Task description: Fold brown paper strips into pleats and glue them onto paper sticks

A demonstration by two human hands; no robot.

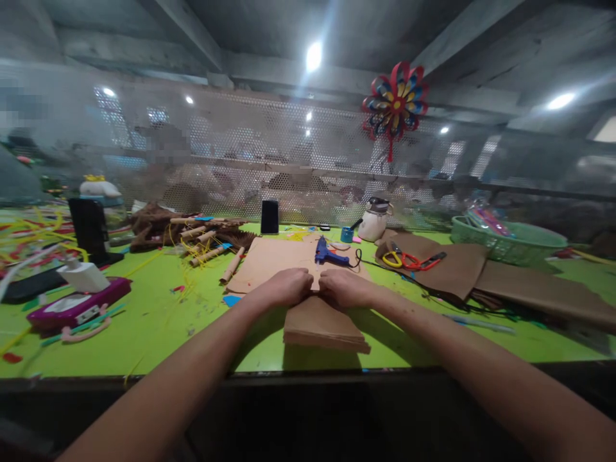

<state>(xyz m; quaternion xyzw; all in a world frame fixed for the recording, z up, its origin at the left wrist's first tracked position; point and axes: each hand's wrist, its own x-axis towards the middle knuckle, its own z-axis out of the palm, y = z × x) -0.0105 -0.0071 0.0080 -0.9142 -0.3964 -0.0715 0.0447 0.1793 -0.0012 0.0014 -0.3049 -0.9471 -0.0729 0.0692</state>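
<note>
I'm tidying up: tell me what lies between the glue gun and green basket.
Black cord, then brown paper with yellow- and red-handled tools on it, in the head view.

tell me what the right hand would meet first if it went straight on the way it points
The right hand would probably meet the left hand first, just across a narrow gap, though depth is unclear from this one view.

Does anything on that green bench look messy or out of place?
Yes: at the left, yellow strands sprawl in a loose tangle. Small scraps, such as the red bit near the front edge, lie scattered on the green tabletop. I see no obvious spill.
</note>
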